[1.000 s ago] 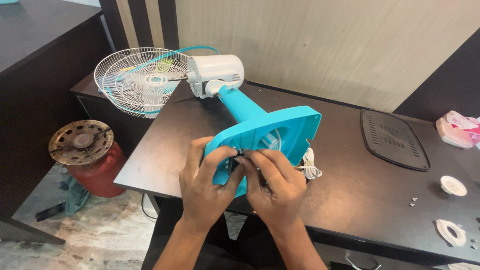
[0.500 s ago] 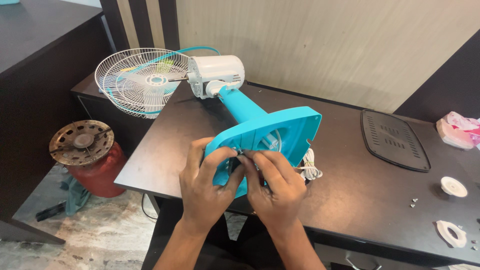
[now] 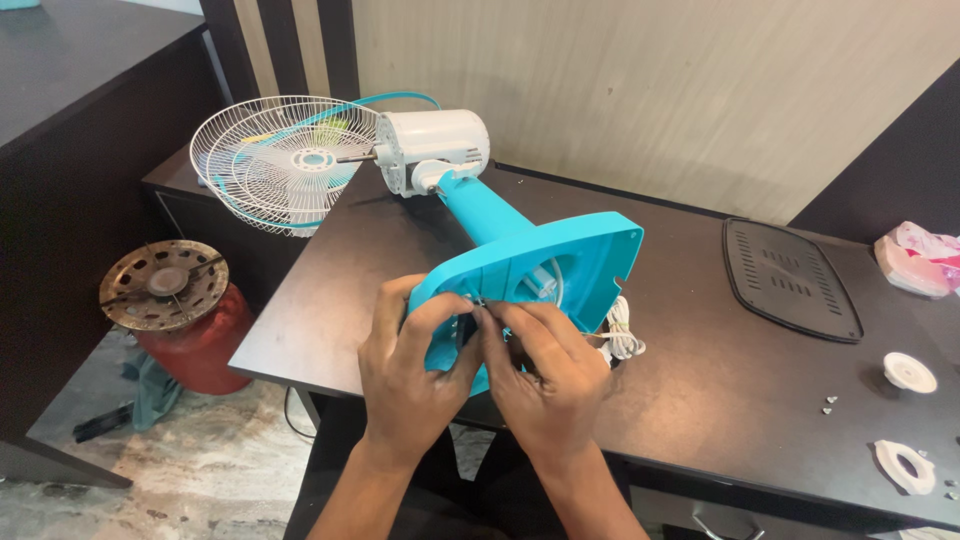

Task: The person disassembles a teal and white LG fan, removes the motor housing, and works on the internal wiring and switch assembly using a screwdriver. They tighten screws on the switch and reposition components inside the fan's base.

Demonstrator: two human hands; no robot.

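A table fan lies on its side on the dark table (image 3: 720, 400). Its turquoise base (image 3: 580, 250) faces me with the underside open; the turquoise neck runs back to the white motor housing (image 3: 435, 148) and the white wire grille (image 3: 275, 165) at the far left. My left hand (image 3: 410, 375) grips the base's near edge, with its fingertips at a small part inside the open underside. My right hand (image 3: 545, 380) is pressed against it, fingers pinching at the same spot. What they pinch is too small to tell. A coiled white cord (image 3: 622, 335) lies just right of my right hand.
A black vented cover plate (image 3: 790, 280) lies on the table's right side. Beyond it are a white cap (image 3: 910, 372), a white ring (image 3: 905, 465), small screws (image 3: 830, 403) and a pink cloth (image 3: 920, 258). A red gas cylinder (image 3: 185, 320) stands on the floor at left.
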